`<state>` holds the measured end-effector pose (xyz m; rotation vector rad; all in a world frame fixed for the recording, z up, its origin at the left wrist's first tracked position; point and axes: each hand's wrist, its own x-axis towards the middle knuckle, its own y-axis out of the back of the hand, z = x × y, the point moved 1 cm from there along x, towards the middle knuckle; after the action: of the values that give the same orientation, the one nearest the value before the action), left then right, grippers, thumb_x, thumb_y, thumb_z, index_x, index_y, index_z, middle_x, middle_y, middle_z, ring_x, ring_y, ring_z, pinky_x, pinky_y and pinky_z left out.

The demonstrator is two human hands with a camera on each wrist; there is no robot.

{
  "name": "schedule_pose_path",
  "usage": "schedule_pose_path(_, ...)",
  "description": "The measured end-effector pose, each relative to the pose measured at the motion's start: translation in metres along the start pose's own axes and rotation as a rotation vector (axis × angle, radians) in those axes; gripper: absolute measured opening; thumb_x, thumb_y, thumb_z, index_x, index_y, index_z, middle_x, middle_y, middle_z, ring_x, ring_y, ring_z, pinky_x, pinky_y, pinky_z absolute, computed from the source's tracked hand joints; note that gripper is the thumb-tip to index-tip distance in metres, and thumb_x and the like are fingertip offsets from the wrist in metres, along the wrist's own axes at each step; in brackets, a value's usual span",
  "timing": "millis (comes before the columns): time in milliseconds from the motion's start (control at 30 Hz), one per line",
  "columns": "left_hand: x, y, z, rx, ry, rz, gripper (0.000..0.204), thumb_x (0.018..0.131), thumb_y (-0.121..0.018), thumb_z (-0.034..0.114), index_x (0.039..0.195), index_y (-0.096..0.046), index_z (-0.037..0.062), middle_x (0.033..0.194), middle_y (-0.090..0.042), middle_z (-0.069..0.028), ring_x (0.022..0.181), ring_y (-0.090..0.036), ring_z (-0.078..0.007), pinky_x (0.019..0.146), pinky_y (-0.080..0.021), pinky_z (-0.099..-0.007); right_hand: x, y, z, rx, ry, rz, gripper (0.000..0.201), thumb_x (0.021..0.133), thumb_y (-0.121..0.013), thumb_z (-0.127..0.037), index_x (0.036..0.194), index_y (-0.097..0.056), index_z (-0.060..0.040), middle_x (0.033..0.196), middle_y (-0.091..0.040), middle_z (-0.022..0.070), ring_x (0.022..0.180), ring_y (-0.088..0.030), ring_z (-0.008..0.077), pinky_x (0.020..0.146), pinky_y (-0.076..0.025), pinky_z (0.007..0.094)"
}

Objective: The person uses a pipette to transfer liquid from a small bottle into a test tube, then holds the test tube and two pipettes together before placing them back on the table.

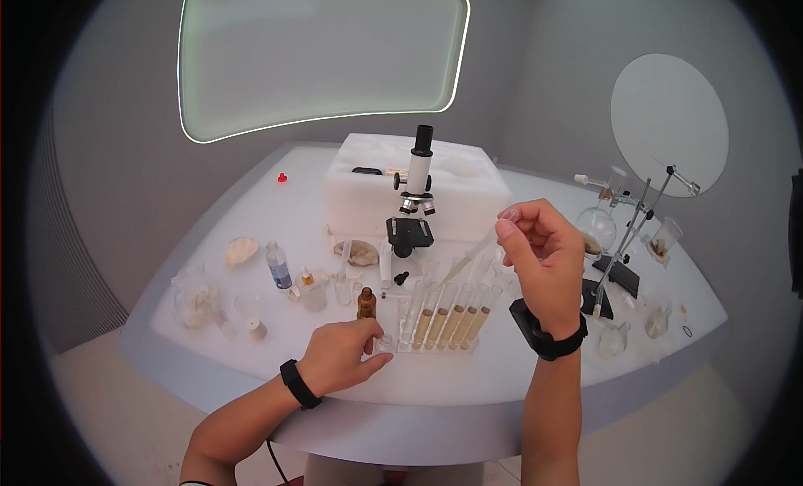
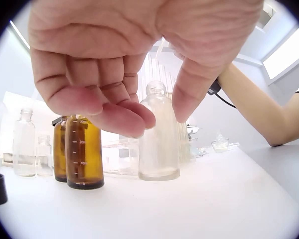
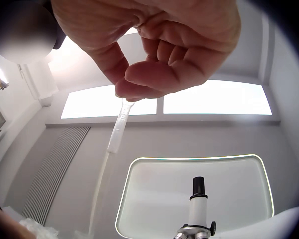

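My right hand [image 1: 544, 256] is raised above the table and pinches the bulb of a clear plastic dropper pipette [image 3: 118, 132] between thumb and fingers. The pipette slants down to the left, its tip over the test tubes [image 1: 452, 323]. Several of these tubes hold a cloudy tan liquid and lean in a clear rack. Left of the rack, my left hand [image 1: 343, 352] holds a small clear glass bottle [image 2: 159, 154] by its shoulder, thumb on one side and fingers on the other. That bottle stands upright on the table, its neck uncapped. Amber bottles [image 2: 84, 154] stand close beside the left fingers.
Behind the rack is a microscope [image 1: 418, 164] before a white foam box [image 1: 468, 189]. Clear bottles, including one with a blue label [image 1: 278, 267], stand to the left. A metal stand with a round flask [image 1: 599, 227] is at the right. A red cap [image 1: 282, 178] lies farther back.
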<state>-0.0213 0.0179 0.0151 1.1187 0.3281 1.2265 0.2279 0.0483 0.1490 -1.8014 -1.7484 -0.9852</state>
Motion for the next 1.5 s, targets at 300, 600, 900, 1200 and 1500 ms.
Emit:
schedule_pose_path(300,-0.007,-0.009,-0.012,0.007,-0.103,0.114,0.029,0.081,-0.077,0.027,0.095,-0.062,0.0067,0.09,-0.06,-0.0061,0.068,-0.064,-0.0196,0.061,-0.05,-0.0324,-0.015,-0.012,-0.034,0.037,0.048,-0.034,0.009,0.088,-0.068,-0.004,0.091,-0.062,0.001,0.079,-0.066,0.0014,0.067,-0.059,0.0036,0.059,-0.046,0.0171)
schedule_pose_path(600,-0.018,-0.006,-0.014,-0.028,-0.081,0.141,0.028,0.079,-0.078,0.025,0.094,-0.062,0.0064,0.091,-0.058,-0.0073,0.066,-0.062,-0.0209,0.061,-0.05,-0.034,-0.028,-0.064,-0.016,-0.145,0.147,-0.334,0.011,0.085,-0.071,-0.007,0.09,-0.063,-0.0023,0.069,-0.065,0.0026,0.052,-0.056,0.0053,0.046,-0.039,0.0192)
schedule_pose_path(900,-0.02,-0.006,-0.014,-0.02,-0.082,0.148,0.027,0.079,-0.078,0.026,0.091,-0.063,0.0066,0.089,-0.062,-0.0067,0.067,-0.064,-0.0212,0.061,-0.051,-0.0346,-0.031,-0.078,-0.006,-0.164,0.108,-0.406,0.01,0.086,-0.07,-0.007,0.089,-0.063,-0.0022,0.069,-0.064,0.004,0.052,-0.057,0.0078,0.047,-0.041,0.0215)
schedule_pose_path(1200,-0.02,-0.007,-0.014,-0.006,-0.08,0.13,0.028,0.08,-0.077,0.027,0.092,-0.063,0.006,0.09,-0.062,-0.0058,0.069,-0.066,-0.0201,0.061,-0.051,-0.0341,-0.034,-0.087,0.005,-0.216,0.103,-0.493,0.006,0.088,-0.067,-0.007,0.087,-0.063,-0.0025,0.068,-0.064,0.0065,0.053,-0.061,0.0147,0.049,-0.045,0.026)
schedule_pose_path(1500,-0.019,-0.006,-0.014,-0.014,-0.047,0.09,0.028,0.081,-0.076,0.028,0.094,-0.064,0.006,0.093,-0.062,-0.0069,0.074,-0.065,-0.0236,0.064,-0.051,-0.0358,-0.034,-0.089,0.002,-0.252,0.17,-0.488,0.007,0.089,-0.067,-0.007,0.085,-0.062,-0.003,0.068,-0.064,0.0067,0.056,-0.063,0.0163,0.051,-0.047,0.0269)
